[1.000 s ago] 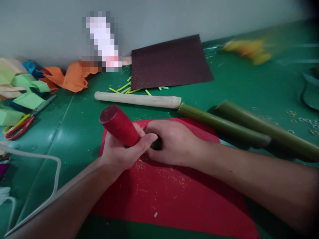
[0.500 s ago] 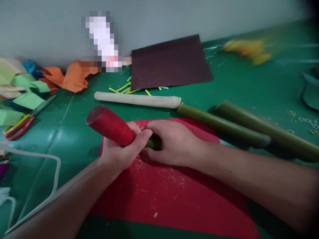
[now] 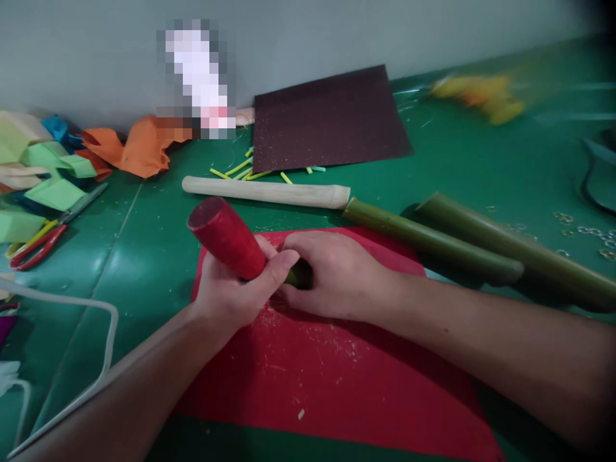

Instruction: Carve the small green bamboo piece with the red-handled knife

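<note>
My left hand [image 3: 240, 292] is wrapped around a thick red cylinder [image 3: 231, 237] with a flat round end, which tilts up toward the far left. Its lower end is hidden by my fingers. Right beside it, my right hand [image 3: 337, 273] is closed around a short green bamboo piece [image 3: 301, 274], of which only a small part shows between the hands. Whether the cylinder touches the bamboo I cannot tell. Both hands are over a red sheet [image 3: 308, 385] strewn with pale shavings.
Beyond the hands lie a peeled pale stick [image 3: 267, 192] and two green bamboo lengths [image 3: 433, 240], [image 3: 520, 250]. A dark brown sheet [image 3: 332, 119] is behind them. At left are red-handled scissors [image 3: 41, 247], folded papers [image 3: 55, 192] and a white cable [image 3: 108, 346]. Small metal rings [image 3: 597, 234] lie at right.
The red cylinder's upper end has swung right and slightly up, so it stands steeper. My left hand has turned a little with it; my right hand stays in place.
</note>
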### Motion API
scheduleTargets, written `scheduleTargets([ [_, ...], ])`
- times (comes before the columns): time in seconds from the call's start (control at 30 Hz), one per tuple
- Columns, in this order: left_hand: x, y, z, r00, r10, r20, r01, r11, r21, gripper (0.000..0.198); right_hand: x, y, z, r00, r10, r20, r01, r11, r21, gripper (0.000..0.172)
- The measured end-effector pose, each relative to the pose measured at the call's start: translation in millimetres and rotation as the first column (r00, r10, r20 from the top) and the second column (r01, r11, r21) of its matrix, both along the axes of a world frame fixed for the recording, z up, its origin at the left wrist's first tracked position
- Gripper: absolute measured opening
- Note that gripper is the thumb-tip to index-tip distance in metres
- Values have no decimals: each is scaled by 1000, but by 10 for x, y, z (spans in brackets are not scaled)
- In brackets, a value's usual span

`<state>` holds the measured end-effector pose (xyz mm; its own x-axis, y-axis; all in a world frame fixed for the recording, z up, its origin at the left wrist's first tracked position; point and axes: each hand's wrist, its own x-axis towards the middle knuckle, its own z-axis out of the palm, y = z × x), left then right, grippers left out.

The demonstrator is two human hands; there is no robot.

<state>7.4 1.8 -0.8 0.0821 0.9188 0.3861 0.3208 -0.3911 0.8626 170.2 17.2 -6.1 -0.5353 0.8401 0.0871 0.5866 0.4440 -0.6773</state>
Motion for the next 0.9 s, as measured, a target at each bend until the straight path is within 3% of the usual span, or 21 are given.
scheduleTargets([
  [0.2, 11, -19, -35, 983, 121, 140, -105, 988, -115, 19, 0, 12, 18, 1000, 25, 7, -25, 999, -40, 25],
  [0.4, -8, -16, -27, 995, 40, 93, -33, 996, -77, 29, 6, 12, 11, 999, 12, 36, -12, 1000, -8, 21],
  [0.67, -27, 5, -18, 996, -73, -58, 74, 997, 30, 26, 6, 8, -22, 1000, 17, -17, -17, 1000, 9, 14],
  [0.9, -20, -11, -51, 1000, 20, 11, -20, 1000, 17, 21, 0, 9, 7, 1000, 4, -4, -4, 1000, 7, 15],
])
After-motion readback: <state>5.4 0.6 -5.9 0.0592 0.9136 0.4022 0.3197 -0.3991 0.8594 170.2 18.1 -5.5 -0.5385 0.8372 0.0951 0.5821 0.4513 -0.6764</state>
